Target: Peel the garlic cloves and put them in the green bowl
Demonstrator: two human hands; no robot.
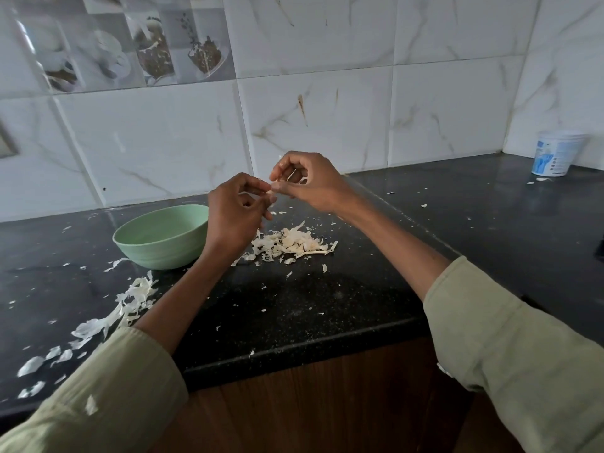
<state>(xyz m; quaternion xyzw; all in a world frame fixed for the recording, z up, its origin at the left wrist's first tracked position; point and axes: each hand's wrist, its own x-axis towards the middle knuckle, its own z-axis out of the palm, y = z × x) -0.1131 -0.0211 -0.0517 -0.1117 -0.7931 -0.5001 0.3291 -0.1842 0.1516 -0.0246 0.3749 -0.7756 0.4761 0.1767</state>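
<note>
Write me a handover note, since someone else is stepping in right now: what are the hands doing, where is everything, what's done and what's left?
Left hand pinches a garlic clove above the counter.
Right hand pinches a strip of its skin.
Green bowl stands left of the hands; its contents can't be seen.
Pile of garlic and skins lies below the hands.
Left: finish this clove, bowl it, check the pile.

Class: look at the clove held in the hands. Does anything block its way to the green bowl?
Nothing visible does. The small pale garlic clove, pinched between left hand and right hand, is above the counter; the round green plastic bowl sits open-topped just left of the left hand.
</note>
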